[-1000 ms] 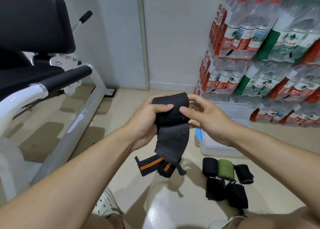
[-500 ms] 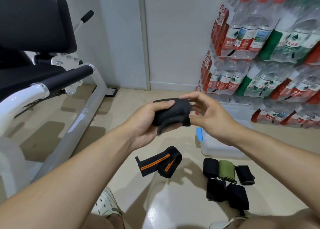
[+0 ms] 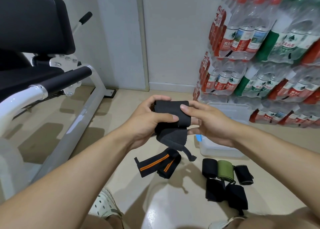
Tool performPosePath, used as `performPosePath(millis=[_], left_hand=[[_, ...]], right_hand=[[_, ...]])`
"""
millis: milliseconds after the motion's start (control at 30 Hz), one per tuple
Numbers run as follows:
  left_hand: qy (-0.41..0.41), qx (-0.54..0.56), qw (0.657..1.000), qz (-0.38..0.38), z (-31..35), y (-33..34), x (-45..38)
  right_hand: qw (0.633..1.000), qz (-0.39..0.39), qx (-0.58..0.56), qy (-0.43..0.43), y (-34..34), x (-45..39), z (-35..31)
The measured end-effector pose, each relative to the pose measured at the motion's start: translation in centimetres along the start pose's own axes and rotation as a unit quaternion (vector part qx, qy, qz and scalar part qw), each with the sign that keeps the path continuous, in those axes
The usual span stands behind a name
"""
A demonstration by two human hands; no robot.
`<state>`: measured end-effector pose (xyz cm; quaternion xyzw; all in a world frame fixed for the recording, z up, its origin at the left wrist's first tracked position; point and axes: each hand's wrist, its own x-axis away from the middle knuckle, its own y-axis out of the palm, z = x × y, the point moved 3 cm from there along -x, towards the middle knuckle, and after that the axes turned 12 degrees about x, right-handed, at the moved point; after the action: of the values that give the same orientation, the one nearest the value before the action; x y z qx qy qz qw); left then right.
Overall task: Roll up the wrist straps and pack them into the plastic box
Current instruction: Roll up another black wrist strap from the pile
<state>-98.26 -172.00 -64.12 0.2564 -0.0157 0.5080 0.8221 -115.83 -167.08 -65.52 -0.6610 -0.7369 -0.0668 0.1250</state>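
Now the hanging tail of the black strap (image 3: 170, 117) is far shorter than a second ago (rolling nearly complete). Left hand (image 3: 145, 123) curls tight around the roll, thumb across its front; right hand (image 3: 206, 123) pinches the other end, above the plastic box (image 3: 220, 149).
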Motion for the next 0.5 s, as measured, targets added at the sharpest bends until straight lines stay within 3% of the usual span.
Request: performPosePath(millis=[233,500], left_hand=[[-0.005,0.004,1.000,-0.005,-0.2,0.1,0.0],[-0.063,0.014,0.998,-0.007,-0.5,0.0,-0.2]], right_hand=[[0.996,0.056,-0.018,-0.067,-0.7,-0.2,-0.5],[0.980,0.091,0.122,-0.131,-1.2,0.2,-1.1]])
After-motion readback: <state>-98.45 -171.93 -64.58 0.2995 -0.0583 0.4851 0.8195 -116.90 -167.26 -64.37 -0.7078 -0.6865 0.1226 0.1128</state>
